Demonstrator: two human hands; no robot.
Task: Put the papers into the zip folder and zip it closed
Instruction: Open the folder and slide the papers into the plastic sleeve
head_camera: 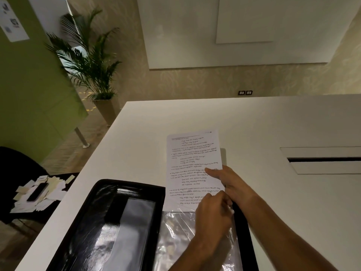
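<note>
A black zip folder (109, 218) lies open on the white table, its left flap glossy, its right half holding clear plastic sleeves (175, 235). A printed paper sheet (192, 165) sticks out past the top of the right half, its lower end tucked under a sleeve's edge. My right hand (230, 180) holds the sheet at its right edge, thumb on the text. My left hand (213, 216) pinches the top of the plastic sleeve beside the sheet's bottom right corner.
The white table (263, 124) has a cable slot (324, 159) at the right. At the left, lower down, a dark seat carries a phone (38, 191) and scattered paper slips. A potted palm (91, 61) stands beyond the table's far left corner.
</note>
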